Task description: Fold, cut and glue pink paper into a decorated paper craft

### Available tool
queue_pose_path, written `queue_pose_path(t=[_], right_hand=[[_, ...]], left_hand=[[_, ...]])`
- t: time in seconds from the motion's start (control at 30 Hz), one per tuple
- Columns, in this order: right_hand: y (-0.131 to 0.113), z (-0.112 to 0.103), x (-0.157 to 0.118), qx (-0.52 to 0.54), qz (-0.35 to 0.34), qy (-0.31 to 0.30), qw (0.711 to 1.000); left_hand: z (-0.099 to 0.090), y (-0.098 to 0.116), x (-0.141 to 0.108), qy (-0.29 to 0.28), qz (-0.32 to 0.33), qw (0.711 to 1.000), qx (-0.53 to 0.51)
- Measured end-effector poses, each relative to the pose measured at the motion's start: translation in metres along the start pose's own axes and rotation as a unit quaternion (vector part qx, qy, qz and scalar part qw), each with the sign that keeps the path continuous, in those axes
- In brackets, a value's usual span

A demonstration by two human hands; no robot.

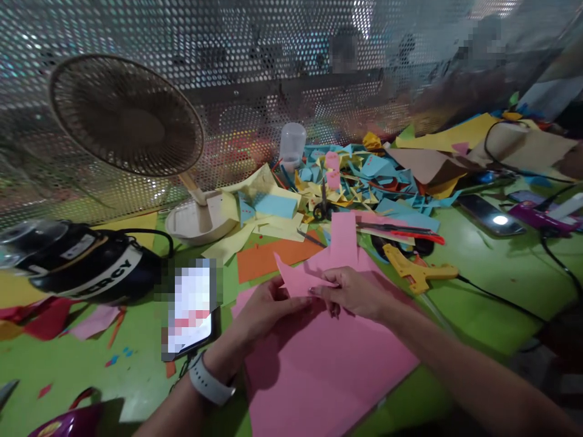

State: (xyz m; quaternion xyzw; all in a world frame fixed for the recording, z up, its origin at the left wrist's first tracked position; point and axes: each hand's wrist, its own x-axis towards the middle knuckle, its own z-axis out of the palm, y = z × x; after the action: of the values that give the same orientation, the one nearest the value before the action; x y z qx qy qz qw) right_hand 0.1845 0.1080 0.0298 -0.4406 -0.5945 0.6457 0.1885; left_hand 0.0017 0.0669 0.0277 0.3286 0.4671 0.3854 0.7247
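- Left hand (266, 306): pinching pink paper piece (296, 282).
- Right hand (348, 292): pinching its right end (pink sheet (323, 370) beneath).
- Light, even pressure should avoid stray creases.

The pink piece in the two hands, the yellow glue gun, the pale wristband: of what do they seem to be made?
Pink piece: matte paper or thin card, from its thin, bent edges. Yellow glue gun: probably hard plastic, smooth-looking and evenly coloured. Pale wristband: perhaps silicone rubber, smooth, with small holes.
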Motion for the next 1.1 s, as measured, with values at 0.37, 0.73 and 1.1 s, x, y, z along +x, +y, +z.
queue_pose_path(t=[0.37, 0.73, 1.1], right_hand=[[0.001, 0.001, 0.001, -0.03, 0.036, 0.0, 0.999], [0.003, -0.002, -0.001, -0.058, 0.04, -0.001, 0.997], [0.005, -0.005, 0.001, -0.049, 0.018, 0.003, 0.999]], left_hand=[[0.001, 0.004, -0.001, 0.036, -0.014, 0.997, 0.063], [0.002, 0.01, -0.004, 0.06, -0.02, 0.993, 0.101], [-0.002, 0.003, -0.001, 0.031, 0.021, 0.996, 0.082]])
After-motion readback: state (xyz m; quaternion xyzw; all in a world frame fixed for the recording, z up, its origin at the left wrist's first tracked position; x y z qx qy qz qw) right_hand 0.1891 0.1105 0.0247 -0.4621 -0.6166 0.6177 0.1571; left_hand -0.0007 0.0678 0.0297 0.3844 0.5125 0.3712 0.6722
